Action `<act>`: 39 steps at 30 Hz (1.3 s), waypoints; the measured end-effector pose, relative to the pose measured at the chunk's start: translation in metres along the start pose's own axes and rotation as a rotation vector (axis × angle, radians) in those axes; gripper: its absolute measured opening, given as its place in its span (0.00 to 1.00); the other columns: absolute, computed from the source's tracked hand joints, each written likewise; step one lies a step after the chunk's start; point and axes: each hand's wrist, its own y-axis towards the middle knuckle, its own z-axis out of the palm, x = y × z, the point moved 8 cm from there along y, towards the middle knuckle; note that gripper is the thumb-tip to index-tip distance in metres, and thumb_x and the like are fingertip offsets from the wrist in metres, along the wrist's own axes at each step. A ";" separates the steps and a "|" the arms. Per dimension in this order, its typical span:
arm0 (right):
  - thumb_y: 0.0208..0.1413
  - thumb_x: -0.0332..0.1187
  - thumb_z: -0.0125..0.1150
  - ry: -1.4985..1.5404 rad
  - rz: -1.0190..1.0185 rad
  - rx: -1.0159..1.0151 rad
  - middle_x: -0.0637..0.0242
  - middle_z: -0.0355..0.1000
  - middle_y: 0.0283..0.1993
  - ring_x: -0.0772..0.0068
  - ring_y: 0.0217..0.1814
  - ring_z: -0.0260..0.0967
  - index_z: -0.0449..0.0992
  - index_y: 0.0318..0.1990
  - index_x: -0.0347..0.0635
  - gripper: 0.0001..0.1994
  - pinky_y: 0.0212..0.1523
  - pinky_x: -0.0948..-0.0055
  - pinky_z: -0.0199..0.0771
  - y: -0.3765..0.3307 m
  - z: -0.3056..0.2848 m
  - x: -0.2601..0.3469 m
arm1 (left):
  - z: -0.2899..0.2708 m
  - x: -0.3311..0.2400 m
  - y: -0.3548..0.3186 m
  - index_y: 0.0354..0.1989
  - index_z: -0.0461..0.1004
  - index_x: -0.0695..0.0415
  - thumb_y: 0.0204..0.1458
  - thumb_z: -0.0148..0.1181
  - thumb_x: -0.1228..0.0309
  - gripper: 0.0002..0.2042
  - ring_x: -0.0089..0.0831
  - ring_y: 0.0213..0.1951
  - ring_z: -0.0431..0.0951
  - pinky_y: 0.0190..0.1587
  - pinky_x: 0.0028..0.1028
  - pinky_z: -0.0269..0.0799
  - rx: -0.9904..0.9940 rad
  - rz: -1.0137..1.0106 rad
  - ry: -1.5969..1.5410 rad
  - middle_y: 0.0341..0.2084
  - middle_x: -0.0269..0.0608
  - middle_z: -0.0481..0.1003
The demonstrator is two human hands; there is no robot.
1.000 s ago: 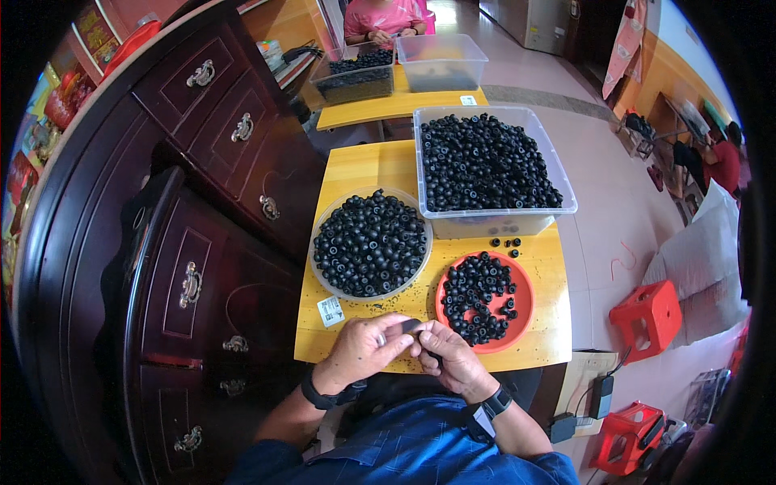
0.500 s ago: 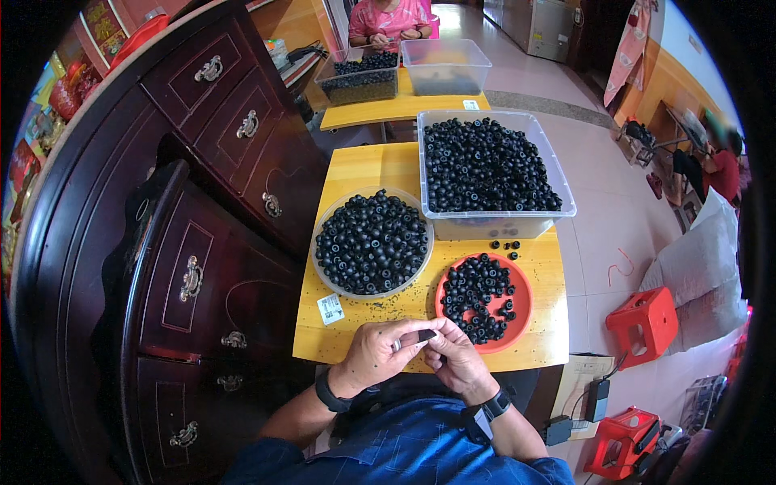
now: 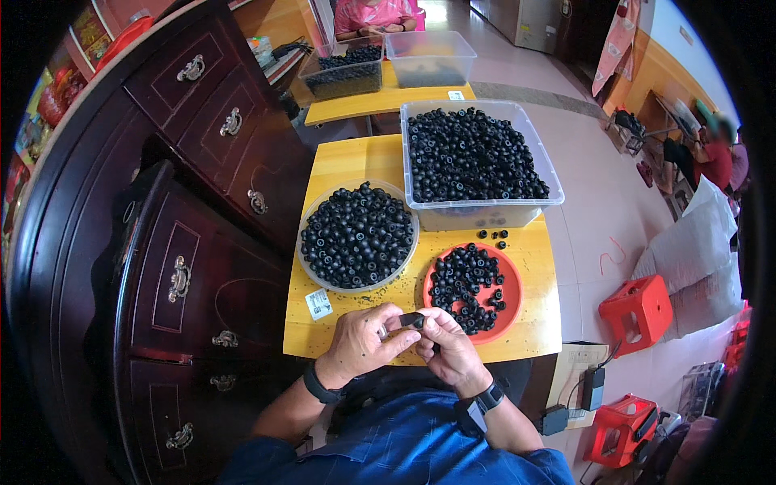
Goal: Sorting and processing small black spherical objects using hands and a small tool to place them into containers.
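My left hand [image 3: 360,343] pinches a short dark flat piece [image 3: 407,318], whose exact kind I cannot make out. Its tip meets a small black round part [image 3: 419,322] at the fingertips of my right hand [image 3: 456,356], which is closed on that part. Both hands are together over the table's near edge. Just beyond the right hand, a red-orange plate [image 3: 512,301] carries loose black round parts [image 3: 465,279]. Left of it, a round clear tub [image 3: 415,242] is heaped with similar parts. Behind the plate stands a large clear bin [image 3: 477,212], filled with more.
Several loose parts [image 3: 493,235] lie between bin and plate on the yellow table [image 3: 533,283]. A white label [image 3: 318,304] sits near the tub. Dark drawers [image 3: 194,267] flank the left; a red stool [image 3: 637,311] stands right. Another person [image 3: 373,18] sits beyond a second table [image 3: 356,103].
The view has shifted slightly, moving the table leftward and up in the picture. My fingers have shifted around the pinched pieces; the dark flat piece and the small round part now show between both hands.
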 end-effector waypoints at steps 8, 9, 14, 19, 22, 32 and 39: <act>0.64 0.33 0.59 -0.012 0.036 0.039 0.73 0.75 0.40 0.88 0.29 0.64 0.75 0.48 0.41 0.09 0.28 0.88 0.65 -0.001 0.004 -0.003 | 0.003 -0.001 0.005 0.33 0.74 0.59 0.50 0.70 0.56 0.18 0.35 0.23 0.78 0.26 0.31 0.71 0.083 0.053 0.099 0.22 0.40 0.76; 0.64 0.33 0.59 -0.012 0.037 0.039 0.73 0.75 0.40 0.88 0.29 0.64 0.75 0.48 0.41 0.09 0.28 0.88 0.65 -0.001 0.005 -0.003 | 0.004 0.000 0.005 0.34 0.74 0.59 0.50 0.70 0.56 0.18 0.35 0.23 0.79 0.26 0.31 0.72 0.074 0.072 0.085 0.22 0.41 0.77; 0.64 0.32 0.58 -0.009 0.041 -0.024 0.67 0.75 0.38 0.84 0.29 0.65 0.74 0.47 0.38 0.09 0.30 0.85 0.69 -0.001 0.007 0.000 | 0.006 -0.003 0.008 0.35 0.74 0.59 0.52 0.66 0.53 0.19 0.41 0.26 0.80 0.27 0.35 0.72 0.100 0.087 0.078 0.24 0.43 0.78; 0.63 0.31 0.59 0.010 0.022 0.065 0.66 0.75 0.39 0.83 0.30 0.66 0.74 0.48 0.38 0.09 0.30 0.84 0.69 0.000 0.001 -0.001 | 0.006 -0.010 0.009 0.27 0.73 0.58 0.54 0.65 0.56 0.17 0.40 0.23 0.79 0.25 0.35 0.71 0.096 0.147 0.154 0.20 0.41 0.76; 0.63 0.30 0.59 -0.013 0.005 0.028 0.69 0.74 0.38 0.84 0.29 0.65 0.75 0.48 0.39 0.09 0.29 0.85 0.67 0.000 0.000 0.001 | 0.012 -0.011 0.008 0.25 0.72 0.58 0.55 0.63 0.56 0.18 0.41 0.23 0.79 0.25 0.35 0.71 0.153 0.130 0.234 0.20 0.42 0.76; 0.65 0.34 0.58 0.089 0.054 0.083 0.74 0.72 0.39 0.85 0.30 0.62 0.75 0.50 0.44 0.10 0.31 0.85 0.66 -0.003 0.012 -0.002 | 0.002 0.001 0.003 0.29 0.75 0.60 0.53 0.68 0.68 0.10 0.20 0.20 0.72 0.23 0.25 0.65 0.022 0.039 -0.211 0.17 0.34 0.72; 0.64 0.33 0.59 0.053 0.037 0.093 0.77 0.68 0.34 0.85 0.29 0.61 0.73 0.47 0.47 0.07 0.32 0.84 0.66 -0.004 0.014 -0.002 | 0.019 0.019 -0.001 0.34 0.75 0.60 0.57 0.65 0.70 0.07 0.13 0.27 0.70 0.32 0.19 0.67 0.122 -0.210 -0.587 0.25 0.28 0.74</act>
